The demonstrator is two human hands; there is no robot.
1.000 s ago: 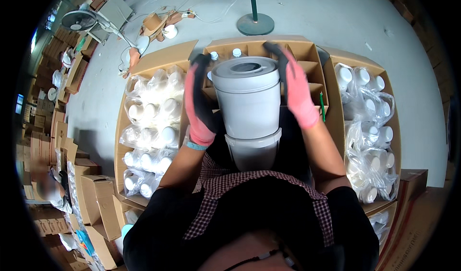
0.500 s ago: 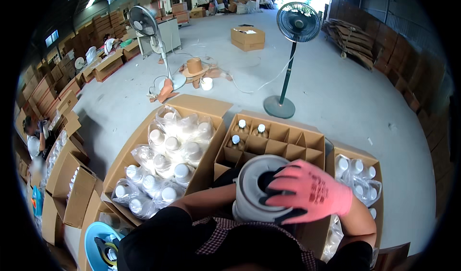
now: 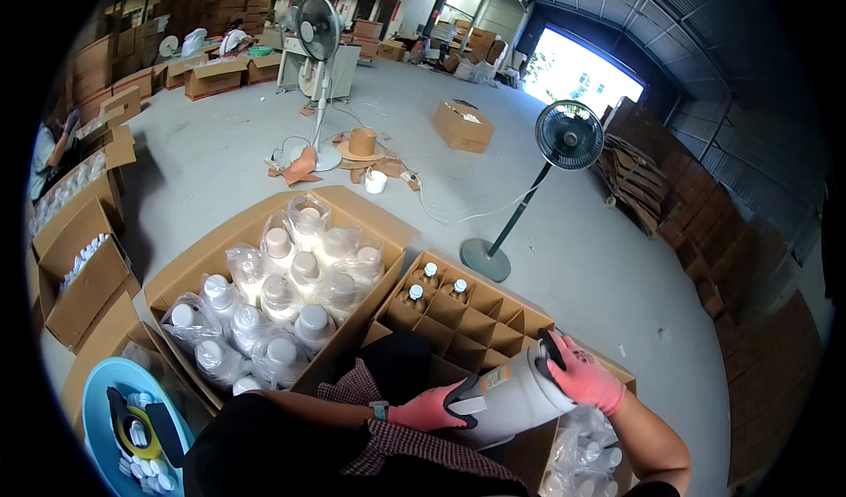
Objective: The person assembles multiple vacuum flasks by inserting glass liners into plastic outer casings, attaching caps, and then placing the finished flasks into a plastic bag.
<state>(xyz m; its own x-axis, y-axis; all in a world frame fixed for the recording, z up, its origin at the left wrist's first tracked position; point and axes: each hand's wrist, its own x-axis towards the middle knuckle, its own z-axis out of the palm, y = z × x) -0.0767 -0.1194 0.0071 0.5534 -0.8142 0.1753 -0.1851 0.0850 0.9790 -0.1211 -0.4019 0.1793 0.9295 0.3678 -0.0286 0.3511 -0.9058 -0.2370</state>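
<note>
The pale-grey cylindrical plastic canister (image 3: 522,400) had tipped sideways. The pink-gloved left hand (image 3: 434,407) and right hand (image 3: 583,379) gripped its ends, orange label (image 3: 496,377) showing.

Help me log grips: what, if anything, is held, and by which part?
A pale-grey, cylindrical, plastic-looking container: the right hand grips its right end; the left hand is against its left end, grip partly hidden.

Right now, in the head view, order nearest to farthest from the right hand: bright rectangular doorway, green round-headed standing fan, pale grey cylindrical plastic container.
1. Pale grey container: touching the right hand, lower right.
2. Green fan: ahead, mid-floor.
3. Bright doorway: background, upper right.
</note>
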